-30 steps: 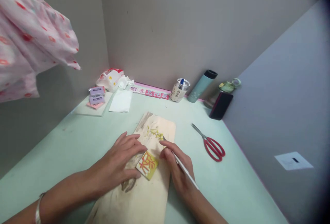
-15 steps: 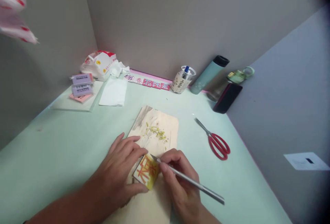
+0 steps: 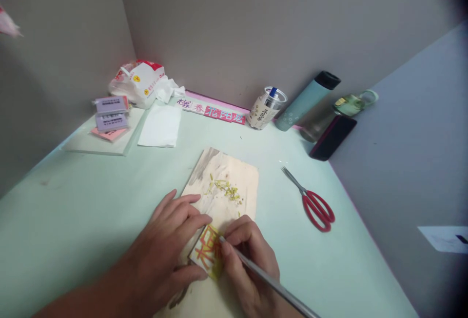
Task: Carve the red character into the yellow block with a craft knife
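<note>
A small square stamp block [image 3: 205, 254], yellow with an orange-red character drawn on it, lies on a pale wooden board [image 3: 245, 175]. My left hand [image 3: 170, 247] steadies the block between thumb and index finger at its left edges, the other fingers stretched over the board. In a pen grip, my right hand [image 3: 250, 257] holds a slim silver craft knife [image 3: 263, 276]. Its tip is at the block's upper right side; the blade itself is hard to make out. Yellow-green shavings [image 3: 228, 189] are scattered on the board beyond my hands.
Red-handled scissors [image 3: 317, 209] lie to the right. Along the back stand a lidded cup [image 3: 262, 112], a teal bottle [image 3: 307, 101], a green-lidded bottle [image 3: 351, 103] and a phone [image 3: 333, 137]. At the left are a tissue pack [image 3: 141, 84], a white sheet [image 3: 160, 127] and wrapped blocks [image 3: 110, 113].
The knife tip has moved down along the block's right side, and its handle now points lower. My left hand keeps its grip. The view has shifted slightly.
</note>
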A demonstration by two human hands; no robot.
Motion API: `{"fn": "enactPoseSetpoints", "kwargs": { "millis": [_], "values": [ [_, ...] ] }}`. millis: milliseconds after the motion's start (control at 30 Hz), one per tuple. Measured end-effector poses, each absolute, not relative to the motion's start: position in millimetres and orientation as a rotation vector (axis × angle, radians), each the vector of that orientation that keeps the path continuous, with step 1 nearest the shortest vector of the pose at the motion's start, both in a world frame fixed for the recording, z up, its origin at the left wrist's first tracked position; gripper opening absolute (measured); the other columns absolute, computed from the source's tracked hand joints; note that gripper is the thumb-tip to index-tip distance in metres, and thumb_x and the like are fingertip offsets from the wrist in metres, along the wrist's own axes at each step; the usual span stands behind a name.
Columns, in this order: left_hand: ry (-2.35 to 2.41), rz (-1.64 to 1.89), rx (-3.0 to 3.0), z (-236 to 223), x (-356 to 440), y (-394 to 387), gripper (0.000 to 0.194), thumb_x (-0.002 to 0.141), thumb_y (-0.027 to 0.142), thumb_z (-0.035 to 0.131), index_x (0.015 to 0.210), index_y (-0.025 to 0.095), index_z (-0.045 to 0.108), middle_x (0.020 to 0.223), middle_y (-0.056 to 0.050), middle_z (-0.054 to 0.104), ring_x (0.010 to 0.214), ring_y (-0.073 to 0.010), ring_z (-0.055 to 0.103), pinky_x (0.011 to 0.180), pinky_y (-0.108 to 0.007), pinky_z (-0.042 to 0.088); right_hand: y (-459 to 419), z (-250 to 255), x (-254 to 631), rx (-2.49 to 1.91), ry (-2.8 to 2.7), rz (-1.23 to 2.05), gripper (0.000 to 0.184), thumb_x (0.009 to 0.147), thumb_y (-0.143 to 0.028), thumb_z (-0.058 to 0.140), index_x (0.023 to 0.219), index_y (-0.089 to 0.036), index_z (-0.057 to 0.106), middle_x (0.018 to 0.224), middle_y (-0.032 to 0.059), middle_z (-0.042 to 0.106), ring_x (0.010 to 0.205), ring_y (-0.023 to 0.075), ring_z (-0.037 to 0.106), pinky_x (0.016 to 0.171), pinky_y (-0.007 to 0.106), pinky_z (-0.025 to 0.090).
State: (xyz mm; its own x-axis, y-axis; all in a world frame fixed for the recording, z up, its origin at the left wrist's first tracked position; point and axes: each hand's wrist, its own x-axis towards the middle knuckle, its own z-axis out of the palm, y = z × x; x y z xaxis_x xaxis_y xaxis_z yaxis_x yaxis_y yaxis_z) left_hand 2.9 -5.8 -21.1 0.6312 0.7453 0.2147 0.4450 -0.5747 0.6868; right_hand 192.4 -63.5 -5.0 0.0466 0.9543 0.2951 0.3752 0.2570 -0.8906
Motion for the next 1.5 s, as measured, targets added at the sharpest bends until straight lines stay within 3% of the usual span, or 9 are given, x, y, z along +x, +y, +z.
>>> {"fn": "enactPoseSetpoints", "kwargs": {
  "millis": [300, 467, 800, 1500],
  "values": [
    [0.944, 0.625, 2.282, -19.0, 3.1, -4.5, 0.055, 0.070, 0.019, 0.082, 0.118, 0.029, 0.057, 0.112, 0.000, 0.065, 0.135, -0.0309, 0.047, 0.123, -0.053, 0.014, -63.5, -7.6, 190.4, -1.308, -1.545, 0.676, 0.015, 0.093, -0.012, 0.053, 0.085, -0.024, 0.050, 0.078, 0.0003, 0.059, 0.067, 0.0155, 0.056, 0.062, 0.028, 0.045],
    [0.807, 0.540, 2.341, -22.1, -4.6, 2.7, 0.063, 0.073, 0.029, 0.086, 0.126, 0.031, 0.052, 0.118, 0.000, 0.064, 0.137, -0.0321, 0.046, 0.120, -0.054, 0.018, -63.0, -2.8, 189.9, -1.356, -1.599, 0.649, 0.016, 0.094, -0.012, 0.052, 0.084, -0.024, 0.050, 0.077, 0.0016, 0.060, 0.068, 0.0168, 0.058, 0.062, 0.029, 0.046],
    [0.807, 0.509, 2.373, -20.9, -8.1, 4.9, 0.052, 0.087, 0.050, 0.076, 0.129, 0.031, 0.053, 0.125, -0.004, 0.065, 0.141, -0.0312, 0.043, 0.121, -0.054, 0.016, -62.0, 3.5, 193.6, -1.371, -1.726, 0.597, 0.018, 0.093, -0.009, 0.052, 0.084, -0.024, 0.048, 0.078, 0.0014, 0.059, 0.073, 0.0178, 0.058, 0.061, 0.029, 0.045],
    [0.810, 0.495, 2.416, -17.3, -8.8, 7.2, 0.051, 0.091, 0.052, 0.070, 0.133, 0.030, 0.053, 0.121, -0.005, 0.066, 0.140, -0.0321, 0.045, 0.121, -0.057, 0.020, -60.4, 7.9, 192.1, -1.371, -1.776, 0.522, 0.019, 0.090, -0.008, 0.049, 0.081, -0.024, 0.046, 0.073, 0.0000, 0.057, 0.066, 0.0163, 0.055, 0.058, 0.027, 0.043]
  ]
}}
